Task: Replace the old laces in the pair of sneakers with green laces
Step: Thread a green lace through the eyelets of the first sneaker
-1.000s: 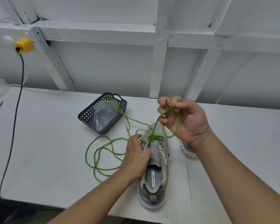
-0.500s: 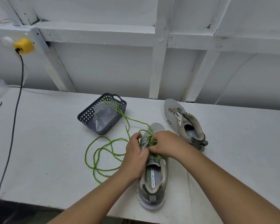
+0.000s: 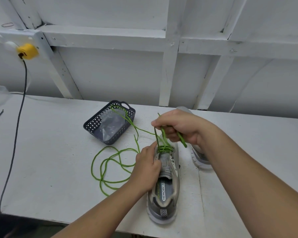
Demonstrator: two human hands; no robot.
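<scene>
A grey sneaker stands heel toward me on the white table, with a green lace threaded through its front eyelets. My left hand grips the sneaker's left side by the tongue. My right hand is raised above the toe and pinches a stretch of the green lace, which runs taut down to the eyelets; a free end hangs from the fist. The second grey sneaker lies behind my right forearm, mostly hidden.
Loose loops of green lace lie on the table left of the sneaker and trail into a dark perforated basket holding a clear plastic bag. A black cable hangs from a yellow plug at far left. A white framed wall stands behind.
My right hand has lifted from the eyelets up and to the right, pulling the green lace taut. It now covers the second sneaker. My left hand stays on the shoe.
</scene>
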